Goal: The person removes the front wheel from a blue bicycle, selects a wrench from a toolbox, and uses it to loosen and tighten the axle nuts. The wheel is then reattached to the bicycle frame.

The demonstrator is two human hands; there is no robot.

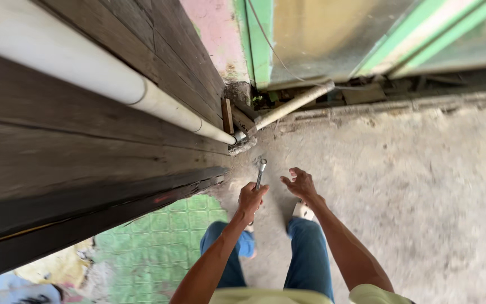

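Note:
My left hand (250, 200) is closed around the handle of a metal wrench (261, 170), whose head points away from me toward the foot of the wall. My right hand (300, 183) hovers just right of the wrench with its fingers spread and nothing in it. Both hands are over the concrete ground (400, 186), above my legs in blue jeans (309, 253). A white pipe (142, 95) runs down the dark wooden wall (74, 163) to an elbow joint (237, 137) near the ground, a little beyond the wrench head.
A second pale pipe (293, 104) leaves the joint along the base of a green and pink wall (260, 50). A thin wire (277, 56) hangs down that wall. Green patterned tiles (158, 242) lie at the lower left. My shoe (302, 211) stands on the concrete.

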